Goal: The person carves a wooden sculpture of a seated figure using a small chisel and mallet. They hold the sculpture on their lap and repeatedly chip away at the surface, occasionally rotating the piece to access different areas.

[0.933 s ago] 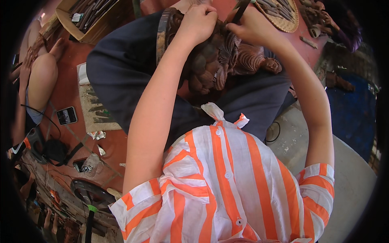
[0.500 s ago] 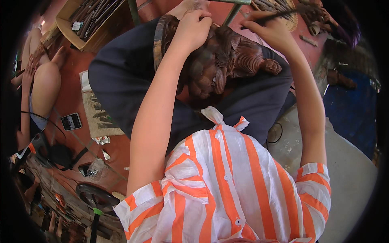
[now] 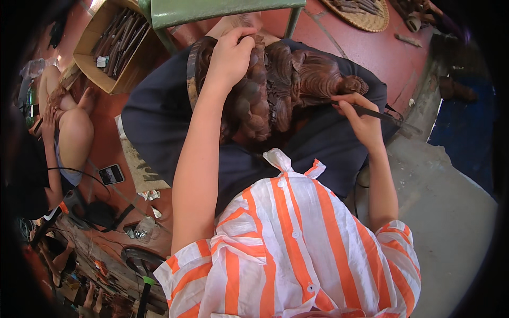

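Observation:
A dark brown wooden carving (image 3: 275, 87) of robed figures lies across my lap, a small knobbly head at its right end. My left hand (image 3: 233, 55) is closed over the far upper-left part of the carving, its fingertips partly hidden. In my right hand (image 3: 361, 121) is a slim dark tool (image 3: 379, 112), gripped near the carving's head. One tip of this tool is beside the carving; the other end points right, too blurred to name its kind.
A green metal stool (image 3: 228, 13) stands just beyond the carving. At far left is a cardboard box (image 3: 85, 63) of long tools; a woven tray (image 3: 379, 21) of tools lies far right. A phone (image 3: 111, 174) is on the tiles near another person's leg (image 3: 77, 140).
My right hand has come down and nearer with the slim tool, from beyond the carving to beside its head. My left hand stays on the carving. The view has shifted, showing more of the stool.

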